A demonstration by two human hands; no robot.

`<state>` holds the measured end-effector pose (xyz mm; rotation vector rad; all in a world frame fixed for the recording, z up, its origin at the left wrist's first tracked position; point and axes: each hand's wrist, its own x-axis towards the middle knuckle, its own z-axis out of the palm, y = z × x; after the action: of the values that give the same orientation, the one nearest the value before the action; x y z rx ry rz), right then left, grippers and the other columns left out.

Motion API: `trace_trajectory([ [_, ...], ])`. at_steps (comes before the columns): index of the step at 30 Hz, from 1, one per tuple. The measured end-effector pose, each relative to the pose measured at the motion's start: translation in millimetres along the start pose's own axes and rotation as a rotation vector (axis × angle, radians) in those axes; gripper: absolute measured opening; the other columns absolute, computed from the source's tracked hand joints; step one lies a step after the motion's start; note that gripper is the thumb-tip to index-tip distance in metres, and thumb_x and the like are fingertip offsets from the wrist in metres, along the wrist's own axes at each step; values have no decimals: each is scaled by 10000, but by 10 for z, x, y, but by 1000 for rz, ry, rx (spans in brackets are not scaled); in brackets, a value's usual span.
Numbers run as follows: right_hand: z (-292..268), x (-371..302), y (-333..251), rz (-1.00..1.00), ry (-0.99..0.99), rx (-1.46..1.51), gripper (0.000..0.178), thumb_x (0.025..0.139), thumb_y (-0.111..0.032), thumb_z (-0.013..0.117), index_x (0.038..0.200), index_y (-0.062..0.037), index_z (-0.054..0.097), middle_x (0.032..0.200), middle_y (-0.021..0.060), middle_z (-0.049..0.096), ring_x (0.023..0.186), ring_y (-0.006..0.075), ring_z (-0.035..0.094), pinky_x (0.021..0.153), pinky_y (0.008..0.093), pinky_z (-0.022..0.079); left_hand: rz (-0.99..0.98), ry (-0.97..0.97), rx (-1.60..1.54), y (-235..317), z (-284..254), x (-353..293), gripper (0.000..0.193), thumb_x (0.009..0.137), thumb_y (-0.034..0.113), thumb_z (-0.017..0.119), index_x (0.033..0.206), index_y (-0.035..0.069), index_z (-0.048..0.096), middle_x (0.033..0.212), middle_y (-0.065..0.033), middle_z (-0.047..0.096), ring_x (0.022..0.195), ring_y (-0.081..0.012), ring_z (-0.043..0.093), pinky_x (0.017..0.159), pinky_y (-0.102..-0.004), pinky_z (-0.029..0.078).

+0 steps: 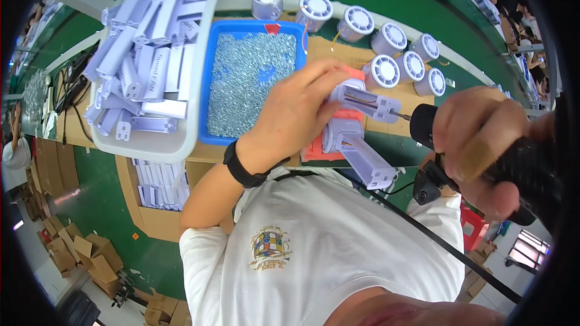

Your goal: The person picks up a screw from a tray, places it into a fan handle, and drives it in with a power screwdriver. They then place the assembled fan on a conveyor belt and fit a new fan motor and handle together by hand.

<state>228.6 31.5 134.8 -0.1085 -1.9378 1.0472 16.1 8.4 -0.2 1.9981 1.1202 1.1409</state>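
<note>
My left hand (296,105), with a black band at the wrist, is closed around a pale plastic fan unit (382,108), whose hollow handle points right. In my right hand (477,127) is a black electric screwdriver (424,125), held sideways. Its thin bit reaches the handle's end; whether it sits on a screw is too small to tell. A second fan unit (368,163) lies just below, handle slanting to the lower right. Both units are at a red-orange pad (314,152). Small silvery screws (248,84) fill much of a blue tray (204,102) left of my left hand.
A white bin (145,148) piled with pale plastic handle shells (158,72) stands at the left. Several round fan heads (385,71) line the table's far side. A cardboard box (160,222) of shells sits below the table edge. A black cable (447,250) crosses my front.
</note>
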Motion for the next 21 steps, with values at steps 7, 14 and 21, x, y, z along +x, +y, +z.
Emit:
trace_trajectory([
  [7, 322, -153, -55, 19, 356, -173, 990, 946, -360, 730, 1629, -94, 65, 794, 69, 635, 549, 150, 574, 529, 297, 486, 59, -42, 43, -101, 67, -126, 366, 815, 23, 743, 1178, 42, 697, 1295, -146, 664, 939, -312, 714, 780, -356, 593],
  [14, 118, -264, -722, -37, 430, -19, 1069, 912, -387, 753, 1600, 22, 44, 747, 65, 595, 564, 151, 588, 537, 294, 493, 32, -150, 49, 47, 42, -79, 350, 843, 62, 737, 1191, 40, 698, 1270, -146, 674, 954, -303, 708, 818, -364, 580],
  [21, -251, -847, -1307, -483, 719, -761, 1004, 905, -604, 664, 1539, 37, 221, 900, 132, 650, 618, 182, 622, 705, 333, 562, 102, -163, 86, -80, 18, -14, 340, 854, 99, 732, 1185, 36, 697, 1244, -135, 687, 881, -282, 705, 793, -360, 576],
])
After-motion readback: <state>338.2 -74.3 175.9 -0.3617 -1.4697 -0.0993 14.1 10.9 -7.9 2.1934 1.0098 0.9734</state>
